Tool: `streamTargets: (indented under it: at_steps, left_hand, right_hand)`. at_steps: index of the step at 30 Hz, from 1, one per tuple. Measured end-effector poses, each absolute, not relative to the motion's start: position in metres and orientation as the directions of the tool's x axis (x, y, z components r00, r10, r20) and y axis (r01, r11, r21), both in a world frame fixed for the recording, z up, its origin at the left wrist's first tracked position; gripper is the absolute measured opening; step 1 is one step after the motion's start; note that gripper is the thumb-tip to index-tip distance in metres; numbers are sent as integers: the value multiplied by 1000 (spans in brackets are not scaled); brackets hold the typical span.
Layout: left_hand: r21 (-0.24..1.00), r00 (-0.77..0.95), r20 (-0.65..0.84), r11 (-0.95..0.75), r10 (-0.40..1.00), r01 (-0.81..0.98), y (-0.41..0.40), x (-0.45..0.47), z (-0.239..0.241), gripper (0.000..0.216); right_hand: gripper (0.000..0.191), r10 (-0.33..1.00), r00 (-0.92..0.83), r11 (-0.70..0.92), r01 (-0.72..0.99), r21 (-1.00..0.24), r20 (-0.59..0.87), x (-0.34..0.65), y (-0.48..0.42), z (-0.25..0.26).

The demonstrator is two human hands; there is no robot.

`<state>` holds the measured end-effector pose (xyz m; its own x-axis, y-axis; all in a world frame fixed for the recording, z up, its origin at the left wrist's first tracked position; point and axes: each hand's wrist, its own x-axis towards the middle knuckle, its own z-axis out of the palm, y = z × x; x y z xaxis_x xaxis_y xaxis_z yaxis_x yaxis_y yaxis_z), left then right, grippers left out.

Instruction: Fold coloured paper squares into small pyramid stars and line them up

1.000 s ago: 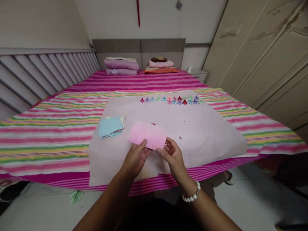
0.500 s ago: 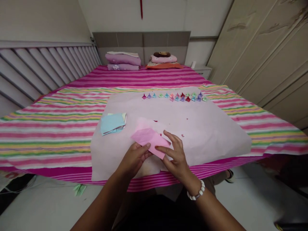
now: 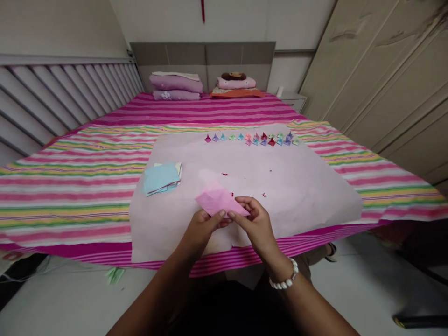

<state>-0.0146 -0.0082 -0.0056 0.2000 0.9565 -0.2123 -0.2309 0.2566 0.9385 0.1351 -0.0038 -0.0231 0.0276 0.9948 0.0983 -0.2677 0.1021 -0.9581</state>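
Biggest thing here is the bed (image 3: 66, 196), striped in pink, white, yellow and green, running under the grip and way out to both sides. Big pale wardrobe (image 3: 385, 70) stands well off to the right of the grip, and a slatted rail (image 3: 70, 88) runs along the far left. Straight past the grip, at the other end of the bed, there's a grey headboard (image 3: 189, 56).

Right underneath the grip is a large pale sheet (image 3: 297, 186) spread on the bed. Far beyond the grip, by the headboard, sit two piles: purple bedding (image 3: 177, 84) a bit to the left, and pink and orange bedding (image 3: 236, 84) more or less straight ahead.

Now the grip itself: both hands are pinching the same pink paper (image 3: 217, 198), thumbs on top and close together at its near edge. Left hand (image 3: 201, 229) has the near edge left of the thumbs, right hand (image 3: 257, 225) has the right end, fingers curled behind. The paper's folded, with its left corner sticking out past the left hand.

Left of the grip and a little farther out is a stack of paper (image 3: 161, 177), light blue on top. White beads (image 3: 284, 282) circle the right wrist, just behind the grip. Little folded paper shapes (image 3: 256, 141) in mixed colours line up beyond the grip, mostly to the right. Tiniest of all, some dark red scraps (image 3: 264, 195) lie just past it.
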Motion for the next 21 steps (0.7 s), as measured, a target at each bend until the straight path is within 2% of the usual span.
streamTargets:
  at_steps: [2, 3, 6, 8, 14, 17, 21]
  left_hand:
    - [968, 186, -194, 218, 963, -123, -8, -17, -5, 25]
    - [979, 198, -175, 193, 964, -73, -7, -18, -4, 24]
    - [995, 253, -101, 101, 962, 12, -7, -19, -3, 21]
    - [998, 221, -54, 59, 974, -16, -7, -17, -3, 23]
    - [983, -102, 125, -137, 987, -119, -10, -11, -8, 35]
    - [974, -131, 168, -185, 977, -132, -12, -10, -10, 37]
    - [976, -129, 145, -164, 981, -146, -12, -9, -9, 45]
  right_hand:
    - [50, 999, -8, 43, -348, -937, 49, 136, -3, -22]
    - [49, 999, -45, 3, -369, -929, 21, 137, -2, -22]
    - [28, 988, -142, -119, -386, -915, -68, 140, -1, -22]
    - [23, 982, -156, -163, -411, -897, -107, 141, -2, -22]
    - [23, 982, -148, -178, -508, -843, -118, 134, -6, -23]
    - [25, 984, -159, -149, -504, -851, -78, 131, -8, -23]
    - [24, 994, -108, -59, -442, -895, -13, 131, -8, -24]
